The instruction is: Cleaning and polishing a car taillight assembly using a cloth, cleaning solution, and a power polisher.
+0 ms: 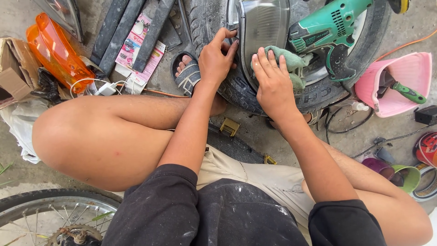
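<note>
A grey, clear-lensed vehicle headlight (261, 32) stands propped on a black tyre (236, 86) in front of me. My left hand (216, 59) grips the headlight's left edge with fingers curled over it. With its palm flat, my right hand (273, 84) presses a green cloth (291, 64) against the lens. My bare knees frame the scene and a sandalled foot (187, 73) rests against the tyre.
A green power tool (330, 32) lies on the tyre's rim. A pink tub (409, 75) holding a green-handled tool sits right. Orange lamp covers (54, 50), a cardboard box (16, 68) and black rubber strips (118, 32) lie left. A bicycle wheel (50, 214) is at bottom left.
</note>
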